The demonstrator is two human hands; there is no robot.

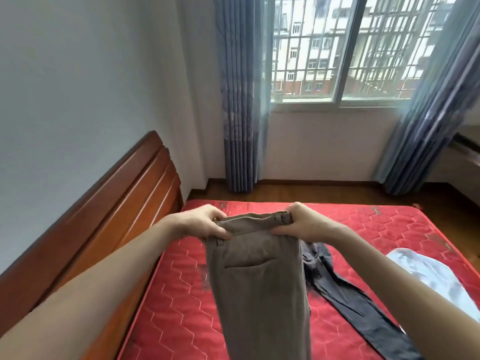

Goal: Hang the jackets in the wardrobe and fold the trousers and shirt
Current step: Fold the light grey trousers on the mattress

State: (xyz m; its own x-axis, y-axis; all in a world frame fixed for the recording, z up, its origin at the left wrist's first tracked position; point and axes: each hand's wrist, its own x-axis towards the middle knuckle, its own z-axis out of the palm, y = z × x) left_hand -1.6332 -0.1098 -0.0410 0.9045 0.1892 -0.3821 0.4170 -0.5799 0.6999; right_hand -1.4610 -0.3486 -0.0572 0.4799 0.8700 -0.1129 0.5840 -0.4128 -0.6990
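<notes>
Held up over the bed [363, 229] at 12 o'clock: brown trousers [259, 281], waistband pinched by left hand [205, 224] and right hand [304, 224]. Unfolded yet; dark trousers [337, 281], pale shirt [426, 271] lay waiting at 3 o'clock.

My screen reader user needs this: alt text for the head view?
Both hands, left hand and right hand, grip the waistband of brown trousers held up over a red mattress. Dark trousers and a white garment lie behind.

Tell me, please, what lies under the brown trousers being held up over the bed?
Under the brown trousers are the red mattress and part of the dark trousers, whose upper part passes behind them; anything else there is hidden.
</notes>
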